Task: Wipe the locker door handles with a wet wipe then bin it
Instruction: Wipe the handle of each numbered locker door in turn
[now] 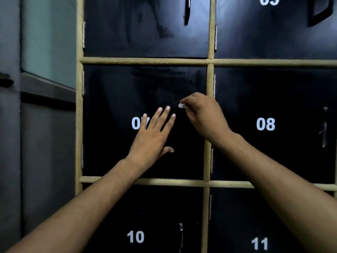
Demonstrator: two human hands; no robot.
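Note:
Black locker door 07 (113,106) fills the middle of the view. My left hand (153,136) lies flat against it with fingers spread, partly covering the number. My right hand (202,115) is closed on a small white wet wipe (181,106), pressed near the door's right side where its handle would be; the handle itself is hidden behind my hand. Damp smears show on the upper part of door 07. Other handles are visible: on door 08 (324,130), on door 10 (180,234), and two on the upper doors (187,10) (319,11).
Tan frame bars (145,60) separate the doors. Door 11 (259,243) is at the lower right. A grey wall with a frosted glass panel (49,39) stands close on the left.

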